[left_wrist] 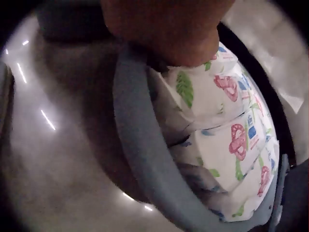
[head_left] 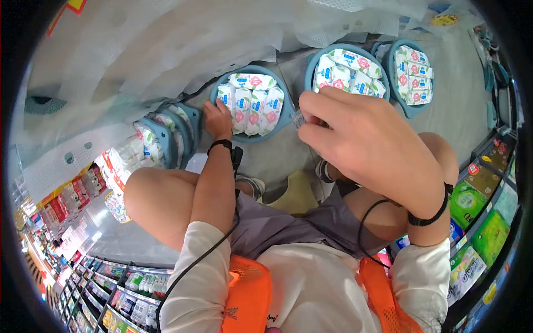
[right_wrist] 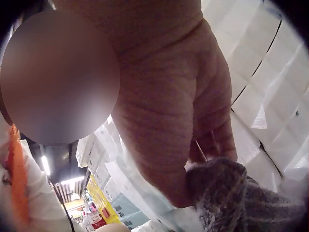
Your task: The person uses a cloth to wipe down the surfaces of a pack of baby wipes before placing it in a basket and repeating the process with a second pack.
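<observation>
Cloth (right_wrist: 218, 189), grey and fuzzy, likely light, limp and best held bunched, is pinched in the right hand (head_left: 366, 136) near a floor-standing, round blue-grey plastic basin (head_left: 287, 103), rim gripped by the left hand (head_left: 218, 119).

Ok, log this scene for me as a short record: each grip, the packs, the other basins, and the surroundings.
Left grip: holding the left rim of a blue-grey basin
Right grip: holding a grey fabric piece
Packs: white, printed with green leaves, filling that basin
Other basins: to the right and left, also with packs
Shelved goods: lower left of the head view
</observation>
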Demonstrator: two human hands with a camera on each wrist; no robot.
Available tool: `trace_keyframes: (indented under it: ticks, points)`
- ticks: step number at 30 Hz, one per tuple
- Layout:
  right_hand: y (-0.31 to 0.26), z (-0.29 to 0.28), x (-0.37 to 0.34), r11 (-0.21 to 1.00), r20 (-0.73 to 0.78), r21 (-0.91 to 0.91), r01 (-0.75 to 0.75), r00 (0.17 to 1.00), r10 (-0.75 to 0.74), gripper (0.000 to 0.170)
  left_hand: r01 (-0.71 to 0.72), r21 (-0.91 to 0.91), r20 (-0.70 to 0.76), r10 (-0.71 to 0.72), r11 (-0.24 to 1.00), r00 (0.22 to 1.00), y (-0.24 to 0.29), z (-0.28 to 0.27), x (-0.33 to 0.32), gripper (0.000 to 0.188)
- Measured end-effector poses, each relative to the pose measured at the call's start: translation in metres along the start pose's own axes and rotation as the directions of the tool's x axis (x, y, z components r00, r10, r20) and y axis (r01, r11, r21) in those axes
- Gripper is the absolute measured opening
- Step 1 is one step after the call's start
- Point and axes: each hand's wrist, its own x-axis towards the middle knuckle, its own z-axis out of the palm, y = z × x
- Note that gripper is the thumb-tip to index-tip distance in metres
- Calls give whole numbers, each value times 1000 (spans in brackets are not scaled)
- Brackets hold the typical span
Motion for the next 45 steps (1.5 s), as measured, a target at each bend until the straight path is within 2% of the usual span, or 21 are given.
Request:
trace_keyframes:
  ticks: [3,6,7,9,12,22,28,40,43,45]
  points:
    - [0,0,2,999,-46,29,21,999,-20,16,98,-75,176,-83,992,981,-5,-2,11,43]
    - [1,0,2,998,-81,45,52,996,-48,18,-199,-75,15,200,977,980,27,-30,7,64]
    - [2,0,0,997,-90,44,61,994,-57,19,-347,-11,35,347,938,937,25,-24,9,69]
    - [-1,0,-4,997,-105,44,60,993,-55,19,-620,102,104,611,778,785,22,-8,10,80]
    - [-1,0,-9,998,-100,31,52,994,-48,19,-562,124,127,548,818,827,24,9,4,82]
    - [11,-8,-23,998,10,-13,-65,998,65,24,-557,96,85,551,825,830,30,2,0,82]
    - [16,-9,-17,996,42,14,-86,995,86,26,-550,96,109,541,829,834,33,-3,0,82]
    - [21,-12,-9,998,23,52,-45,999,44,25,-580,115,106,570,807,815,27,6,5,85]
    - [22,-13,-9,998,-43,53,15,999,-12,11,-581,122,125,568,805,814,27,6,9,86]
    - [21,-17,-10,998,-75,50,22,997,-19,10,-543,57,149,531,838,834,34,-1,13,85]
